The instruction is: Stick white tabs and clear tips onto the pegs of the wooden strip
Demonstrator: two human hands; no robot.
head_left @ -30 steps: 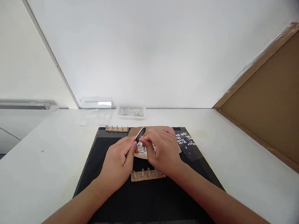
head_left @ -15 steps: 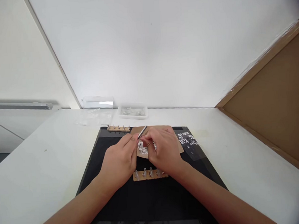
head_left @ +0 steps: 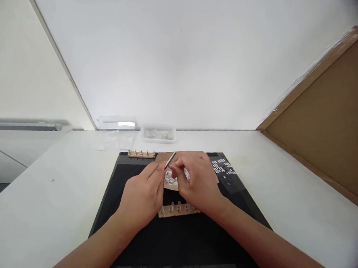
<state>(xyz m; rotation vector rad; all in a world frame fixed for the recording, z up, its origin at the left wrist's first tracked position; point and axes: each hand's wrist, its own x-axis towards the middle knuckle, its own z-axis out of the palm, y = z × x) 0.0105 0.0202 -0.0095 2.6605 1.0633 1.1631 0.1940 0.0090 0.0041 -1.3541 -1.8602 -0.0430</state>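
- View from head cam, looking down at a white table (head_left: 44, 207) w/ a black mat (head_left: 179, 239) in the middle.
- Left hand (head_left: 143, 197) sat over the mat's centre, fingers curled shut around a thin dark stick-like tool, poss. a nail file (head_left: 170, 160); its tip poked up and away from the person, tilted to the right.
- Right hand (head_left: 197, 183) was just beside the left, touching it at the fingertips, fingers pinched together near the file; something small seemed held there, but too tiny and hidden to tell what.
- Both hands hovered above a brown card (head_left: 210, 174) lying on the mat, w/ a small heap of clear and white bits (head_left: 169, 177) on it, partly hidden by fingers.
- Near edge of the hands: a wooden strip (head_left: 177, 210) w/ a row of clear nail tips standing on it, on the mat, touching the right wrist area.
- Far-left corner of the mat: a second wooden strip (head_left: 141, 154) w/ small pegs.
- Right of the card: a clear sheet w/ white marks (head_left: 225, 169), on the mat.
- At the wall: a shallow white tray (head_left: 158, 134) and clear plastic bags (head_left: 111, 140), well apart from the hands.
- Far right: a large cardboard panel (head_left: 327, 129) leaning up from the table.
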